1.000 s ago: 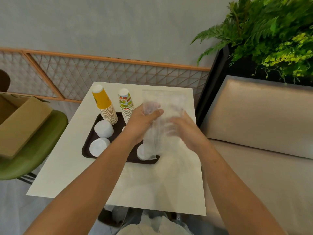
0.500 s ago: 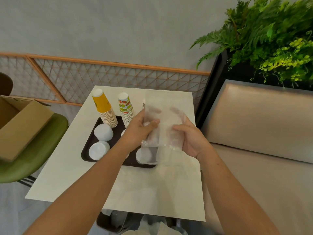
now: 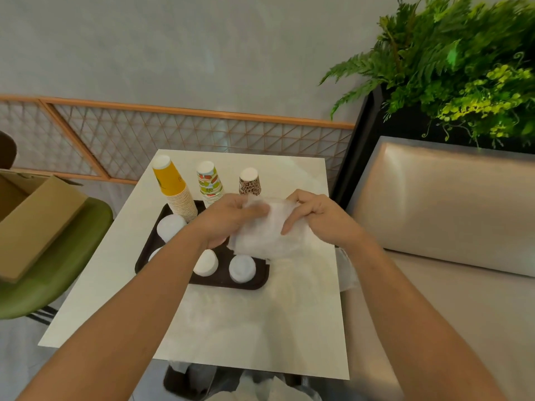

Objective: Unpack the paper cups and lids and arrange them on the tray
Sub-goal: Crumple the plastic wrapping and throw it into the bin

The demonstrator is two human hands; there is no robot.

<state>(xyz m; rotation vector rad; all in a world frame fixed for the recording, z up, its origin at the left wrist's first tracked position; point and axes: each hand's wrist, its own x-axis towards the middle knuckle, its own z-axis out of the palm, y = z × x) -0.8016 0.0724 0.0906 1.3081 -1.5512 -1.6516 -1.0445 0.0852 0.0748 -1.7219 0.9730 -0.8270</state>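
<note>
A dark tray (image 3: pixel 254 285) lies on the white table (image 3: pixel 246 328). On it stand three upside-down cup stacks: yellow (image 3: pixel 173 189), fruit-patterned (image 3: pixel 209 182) and brown-patterned (image 3: pixel 249 182). Several white lid stacks (image 3: pixel 242 268) sit in front of them. Above the tray's right part, my left hand (image 3: pixel 228 221) and my right hand (image 3: pixel 315 218) both grip a crumpled clear plastic bag (image 3: pixel 266 235), bunched between them. The bag and hands hide part of the tray.
A cardboard box (image 3: pixel 31 224) rests on a green chair (image 3: pixel 58 273) at the left. A beige bench (image 3: pixel 448 227) runs along the right, with a dark planter of ferns (image 3: pixel 463 68) behind it. More plastic wrapping (image 3: pixel 260 386) lies below the table's near edge.
The plastic bag, held up flat and long a second ago, is now crumpled into a bundle between both hands, lower over the tray. The brown-patterned cup stack has come into view.
</note>
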